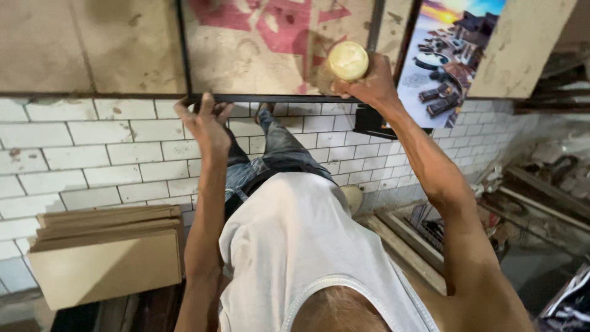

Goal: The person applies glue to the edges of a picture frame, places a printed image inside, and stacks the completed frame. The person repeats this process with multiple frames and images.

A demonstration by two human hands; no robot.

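White-tiled floor [92, 154] under framed board [258, 43], boards [104, 258] stacked nearby.

White sleeveless vest [307, 246], faded jeans [270, 154]

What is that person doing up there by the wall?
A person is leaning over a board with a thin black frame. The left hand grips the frame's edge. The right hand holds a round yellowish roll against the board's brown backing. A stack of plain boards leans against the white tiled wall.
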